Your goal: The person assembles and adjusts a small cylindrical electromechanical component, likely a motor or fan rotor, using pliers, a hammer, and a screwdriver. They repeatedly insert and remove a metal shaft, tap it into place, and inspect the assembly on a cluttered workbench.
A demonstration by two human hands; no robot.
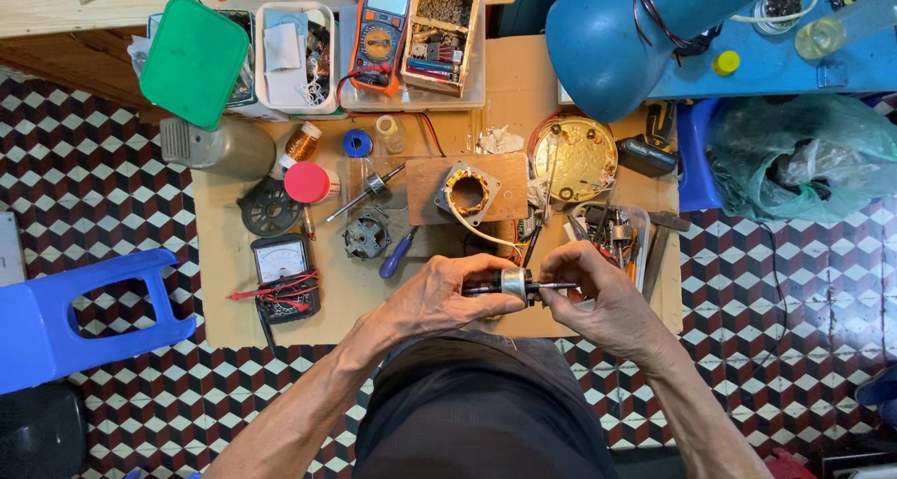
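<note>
Rotor shaft (519, 285) crosswise between hands

The scene is viewed from one head-worn camera, aimed straight down, close above the cluttered surface (234, 320).

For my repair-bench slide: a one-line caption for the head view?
Both hands, left hand and right hand, hold a small motor rotor above a cluttered cardboard mat.

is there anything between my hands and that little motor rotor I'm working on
Nothing visible. Your left hand and right hand both grip the rotor directly, one at each shaft end, above the cardboard mat.
</note>
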